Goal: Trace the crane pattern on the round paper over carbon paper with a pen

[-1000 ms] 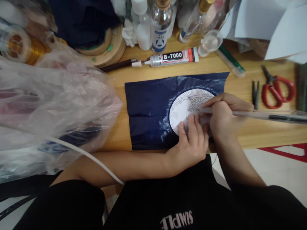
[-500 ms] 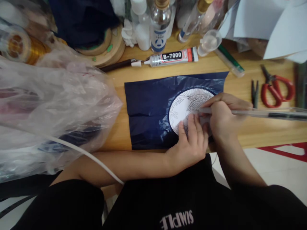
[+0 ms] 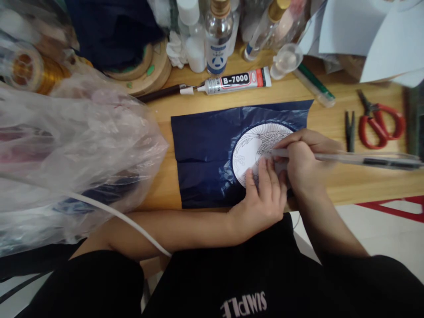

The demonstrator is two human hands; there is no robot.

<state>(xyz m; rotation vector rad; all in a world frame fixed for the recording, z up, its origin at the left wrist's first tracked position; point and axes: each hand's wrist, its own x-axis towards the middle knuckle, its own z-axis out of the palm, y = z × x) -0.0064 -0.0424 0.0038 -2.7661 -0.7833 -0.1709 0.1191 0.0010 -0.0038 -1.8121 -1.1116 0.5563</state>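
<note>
A round white paper (image 3: 247,152) with a fine black line drawing lies on a dark blue sheet (image 3: 203,150), which looks like carbon paper. Pressing the paper down with outstretched fingers is my left hand (image 3: 263,196), flat near its lower edge. My right hand (image 3: 303,163) is closed around a clear pen (image 3: 357,159), held low and tilted, its back end pointing right. The pen's tip is by the drawing, partly hidden by my fingers, so contact cannot be made out.
Behind the sheet lie a B-7000 glue tube (image 3: 236,81) and a green-capped tube (image 3: 314,86). Bottles (image 3: 218,39) stand at the back. Red-handled pliers (image 3: 377,121) and small dark tweezers-like tips (image 3: 350,130) lie right. A crumpled plastic bag (image 3: 82,145) covers the left.
The whole view has shifted very slightly. My right hand and the pen have moved a little; my left hand stays on the paper.
</note>
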